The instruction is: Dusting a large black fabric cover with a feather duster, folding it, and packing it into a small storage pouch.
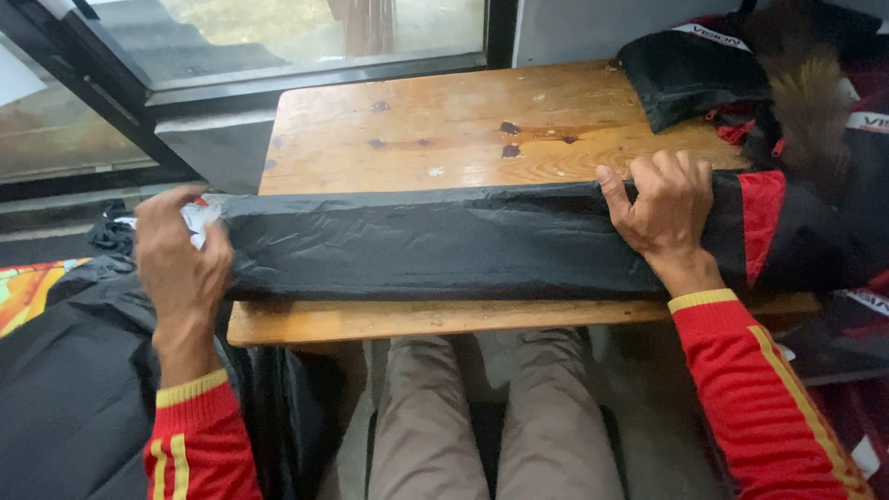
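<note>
Here, a long black sleeve-like fold of jacket fabric lies stretched across the near half of the wooden surface, running from the left edge of the frame's centre toward the right. Left hand, at the left of the frame, is clamped on the fabric's left end, fingers curled round it where a bit of white lining shows. Right hand, right of centre, presses down on the fabric, fingers bent over its far edge and gripping it just beside a red panel. Both wrists in red cuffs with yellow stripes. More black and red garments piled at the upper right, with a tuft of brown fur trim. Window frame across the upper left. Person's knees in tan trousers show under the surface, bottom centre.
</note>
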